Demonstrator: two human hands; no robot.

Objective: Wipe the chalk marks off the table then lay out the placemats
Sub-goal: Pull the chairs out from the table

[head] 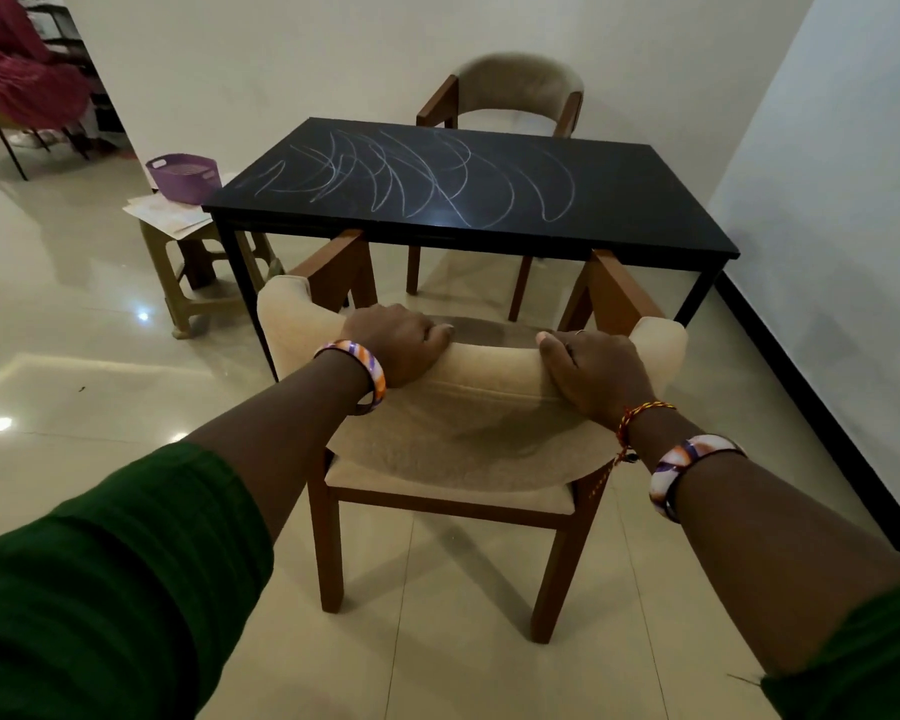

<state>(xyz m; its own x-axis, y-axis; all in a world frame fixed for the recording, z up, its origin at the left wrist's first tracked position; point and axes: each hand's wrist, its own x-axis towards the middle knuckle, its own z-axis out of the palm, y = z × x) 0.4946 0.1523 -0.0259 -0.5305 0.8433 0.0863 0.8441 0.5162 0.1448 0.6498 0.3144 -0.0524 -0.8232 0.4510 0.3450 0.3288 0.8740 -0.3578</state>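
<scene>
My left hand (396, 345) and right hand (591, 374) both curl over the padded backrest of the near chair (453, 459), gripping its top edge. It looks soft on top with a stiff wooden frame, probably fairly heavy, so the back is the place to hold it. Beyond it, chalk marks (417, 174) sprawl untouched across the black desk (645, 220).

Both arms outstretched — left hand (401, 343) and right hand (593, 371) curled, gripping.
</scene>
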